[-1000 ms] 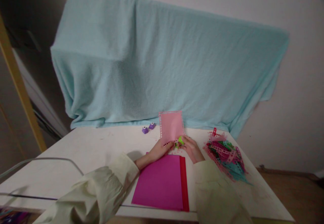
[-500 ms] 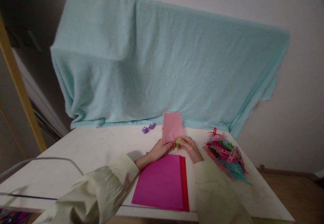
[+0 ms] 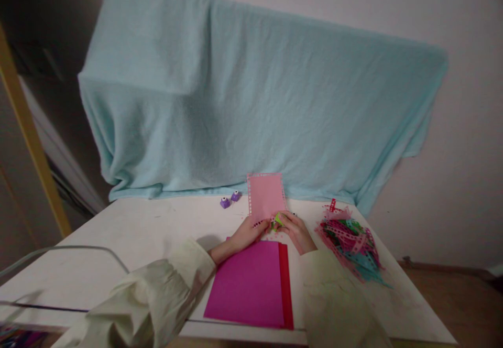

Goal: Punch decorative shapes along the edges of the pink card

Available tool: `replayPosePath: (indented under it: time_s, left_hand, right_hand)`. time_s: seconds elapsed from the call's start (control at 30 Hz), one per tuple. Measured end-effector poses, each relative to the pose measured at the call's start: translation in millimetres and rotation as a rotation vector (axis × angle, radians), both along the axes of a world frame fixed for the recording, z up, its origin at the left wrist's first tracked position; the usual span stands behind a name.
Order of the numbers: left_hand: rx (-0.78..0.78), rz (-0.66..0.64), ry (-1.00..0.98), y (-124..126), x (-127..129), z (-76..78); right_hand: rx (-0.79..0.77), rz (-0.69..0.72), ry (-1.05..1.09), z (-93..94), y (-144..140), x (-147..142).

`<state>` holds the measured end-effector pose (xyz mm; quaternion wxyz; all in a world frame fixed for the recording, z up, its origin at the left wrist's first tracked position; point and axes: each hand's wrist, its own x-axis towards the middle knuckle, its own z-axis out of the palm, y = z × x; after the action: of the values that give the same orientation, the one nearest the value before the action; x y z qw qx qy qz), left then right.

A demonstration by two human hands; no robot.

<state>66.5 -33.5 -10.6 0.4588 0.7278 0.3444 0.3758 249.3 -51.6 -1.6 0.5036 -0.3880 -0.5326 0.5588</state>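
Note:
A pink sheet of paper point(image 3: 266, 195) stands up from the table with small holes punched along its edges. My left hand point(image 3: 251, 232) is closed on its lower left edge. A green craft punch point(image 3: 277, 218) sits in my right hand point(image 3: 294, 228), whose fingers are wrapped round it at the sheet's near edge. Tiny pink cut-outs lie under the punch. Just in front of my hands is a stack of magenta paper point(image 3: 248, 285), with red paper point(image 3: 286, 290) showing along its right side.
Two purple punches point(image 3: 225, 202) stand left of the pink sheet. At the right lies a heap of punched paper strips point(image 3: 351, 246) in several colours. A light blue cloth point(image 3: 267, 96) hangs behind the white table point(image 3: 157, 232). A grey cable point(image 3: 90, 247) crosses the left side.
The upper part of the pink sheet has flattened out and swung slightly left. Both hands stay in nearly the same place, still holding the sheet and the green punch.

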Motion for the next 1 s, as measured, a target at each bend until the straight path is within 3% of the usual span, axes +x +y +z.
replayPosePath:
  time_s: [0.37,0.63,0.83,1.0]
  left_hand:
    - [0.001,0.031,0.008,2.1,-0.1,-3.7]
    - [0.035,0.187,-0.037,3.1,-2.4,1.3]
    - [0.086,0.298,-0.056,3.8,-4.1,2.8]
    - [0.182,0.244,-0.039,3.1,-2.4,3.4]
  right_hand:
    - [-0.008,-0.036,0.059,2.6,-1.0,-1.8]
    - [0.042,-0.214,0.064,-6.1,8.2,5.6]
    - [0.024,-0.094,0.082,-10.6,7.4,2.3]
    - [0.012,-0.063,0.078,-9.1,5.0,0.9]
